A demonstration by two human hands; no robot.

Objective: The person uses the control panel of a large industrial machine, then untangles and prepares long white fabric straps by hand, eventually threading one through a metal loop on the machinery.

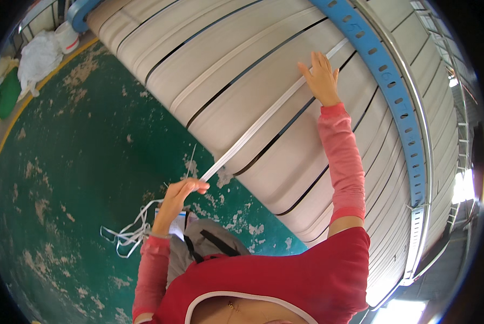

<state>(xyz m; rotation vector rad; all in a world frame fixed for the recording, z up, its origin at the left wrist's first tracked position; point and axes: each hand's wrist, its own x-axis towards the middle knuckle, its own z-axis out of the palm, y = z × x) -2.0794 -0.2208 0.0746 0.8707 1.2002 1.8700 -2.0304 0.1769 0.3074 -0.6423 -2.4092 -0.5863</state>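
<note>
A white strap (262,117) runs taut across a large curved surface of pale slats (242,93) with dark gaps between them. At its lower end, just off the slats' edge, my left hand (177,198) pinches the strap between thumb and fingers. Loose white strips (132,231) dangle below that hand. Farther up, near the blue rim, my right hand (322,81) lies flat on the strap and the slats, fingers spread. Part of the strap under the right palm is hidden.
A blue perforated band (388,77) with handwritten marks and a metal rail (422,121) curve along the right. On the worn green floor (76,162), a yellow line (43,83) passes a white bucket (67,37), a white plastic bundle (39,60) and a green bundle (6,95).
</note>
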